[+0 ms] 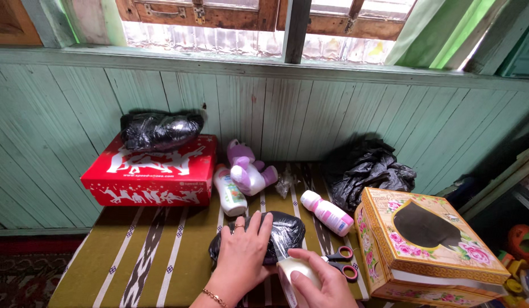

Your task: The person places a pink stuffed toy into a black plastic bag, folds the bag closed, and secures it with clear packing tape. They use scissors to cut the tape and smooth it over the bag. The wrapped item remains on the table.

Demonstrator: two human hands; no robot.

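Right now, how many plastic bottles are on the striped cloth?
2. A white bottle lies beside the red box, left of the purple toy. A white-and-pink bottle lies above the scissors. Others may hide behind the black bags.

striped cloth point(156, 251) open left, floral box point(424, 245) blocking right

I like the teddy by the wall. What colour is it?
The soft toy is purple and white, leaning near the green wooden wall. The head view shows it best.

Black bundle point(281, 231) — half under hands point(241, 251)
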